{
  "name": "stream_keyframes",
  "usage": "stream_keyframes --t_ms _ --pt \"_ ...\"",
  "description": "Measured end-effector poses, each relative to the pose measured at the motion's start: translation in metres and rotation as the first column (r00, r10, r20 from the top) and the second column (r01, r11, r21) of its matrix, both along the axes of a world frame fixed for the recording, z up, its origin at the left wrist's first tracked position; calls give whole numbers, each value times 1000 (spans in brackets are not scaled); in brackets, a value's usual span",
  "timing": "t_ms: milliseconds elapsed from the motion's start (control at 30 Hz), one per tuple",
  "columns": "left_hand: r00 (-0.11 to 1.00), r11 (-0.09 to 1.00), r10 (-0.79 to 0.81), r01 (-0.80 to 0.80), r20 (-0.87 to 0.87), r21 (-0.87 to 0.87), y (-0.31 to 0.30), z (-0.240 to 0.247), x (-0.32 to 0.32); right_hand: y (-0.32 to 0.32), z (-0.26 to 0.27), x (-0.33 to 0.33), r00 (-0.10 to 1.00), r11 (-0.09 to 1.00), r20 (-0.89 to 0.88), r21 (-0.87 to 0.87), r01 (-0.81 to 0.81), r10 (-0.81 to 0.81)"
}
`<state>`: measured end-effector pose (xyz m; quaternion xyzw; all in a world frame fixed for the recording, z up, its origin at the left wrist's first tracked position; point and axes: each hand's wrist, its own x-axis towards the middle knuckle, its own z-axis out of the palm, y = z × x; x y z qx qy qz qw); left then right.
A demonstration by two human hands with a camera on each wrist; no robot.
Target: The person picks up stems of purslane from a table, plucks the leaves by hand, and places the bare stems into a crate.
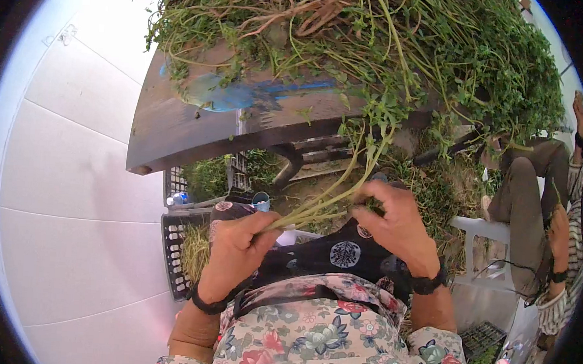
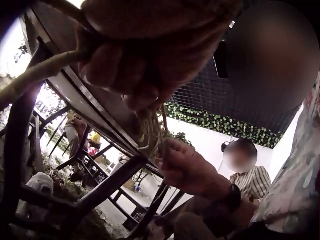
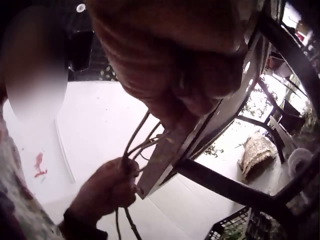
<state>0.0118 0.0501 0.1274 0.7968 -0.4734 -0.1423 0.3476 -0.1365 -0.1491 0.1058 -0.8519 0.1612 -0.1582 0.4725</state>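
Several long green stems [image 1: 323, 207] stretch between the two hands over the lap, their leafy tops reaching up to the table edge. My left hand [image 1: 238, 248] grips the stem ends, fingers curled round them; it shows also in the right wrist view, a hand [image 3: 107, 192] with stems between its fingers. On the right, my right hand [image 1: 398, 224] has its fingers and thumb bent at the stems; in the left wrist view this hand [image 2: 187, 167] pinches thin stems [image 2: 152, 132]. A large heap of leafy greens [image 1: 350, 60] covers the table top.
The dark table [image 1: 188, 134] curves across in front. Below it at left stand black crates [image 1: 173, 242] with greens, beside a small cup [image 1: 261, 201]. A person in dark trousers [image 1: 525, 194] sits at right, near a white plastic chair [image 1: 493, 231]. Greens litter the ground.
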Motion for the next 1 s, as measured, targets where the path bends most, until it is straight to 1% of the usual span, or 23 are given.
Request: stream_keyframes --t_ms 100,200,300,400,433,467,500,533,600,633,667,700,733,767,800,833,867,933,967,1000 --pt "999 1000 8 -9 -36 -5 -1 2 -1 0 -19 1 988 960 73 -257 -112 134" --pt "999 1000 23 -23 -35 20 -1 8 1 -2 -22 -2 960 933 18 -241 -266 279" --pt "999 999 -34 36 -42 30 4 0 3 5 -27 1 985 960 29 -230 -159 170" --pt "991 994 -89 95 -97 56 0 3 -6 8 -37 7 997 977 79 -211 -7 25" --pt "991 993 -115 115 -72 -3 0 -3 -7 9 -36 9 997 998 81 -66 18 -13" --pt "991 992 -126 126 -40 5 -1 -4 -7 10 -35 10 996 996 78 83 42 -48" --pt "990 990 -138 138 -7 14 -1 -5 -6 10 -35 11 994 971 71 230 66 -84" --pt "988 988 -151 150 26 24 -2 -5 -6 10 -36 12 997 950 -7 304 75 -76" --pt "989 989 -145 144 25 11 -1 -2 -6 6 -42 11 986 891 -159 441 113 -47" --pt "989 989 -145 145 27 4 -2 1 -6 -2 -56 7 992 974 -30 188 125 -121" --pt "993 992 -121 121 2 27 -1 4 -5 -14 -78 -1 981 983 113 -75 168 -159" --pt "995 994 -93 94 -23 50 2 7 -3 -19 -77 -2 954 916 257 -326 233 -152" --pt "997 995 -60 63 -47 72 5 10 -1 -23 -74 -6 938 957 213 154 246 -275" --pt "997 994 -46 52 -61 95 6 11 0 -27 -67 -13 927 769 113 598 225 -359" --pt "998 996 -50 51 -24 75 7 9 2 -27 -56 -16 923 394 -18 901 182 -385" --pt "998 997 -56 55 13 55 8 5 4 -27 -52 -18 920 361 -65 907 216 -386" --pt "997 997 -65 64 48 34 8 2 6 -30 -56 -23 930 362 -30 916 172 -365" --pt "997 996 -70 68 40 57 3 5 6 -36 -62 -33 945 364 37 927 89 -325" --pt "997 995 -71 69 35 72 2 5 5 -35 -61 -39 951 491 47 863 116 -307" --pt "996 995 -79 76 48 65 1 4 5 -31 -48 -39 956 608 55 782 137 -287"
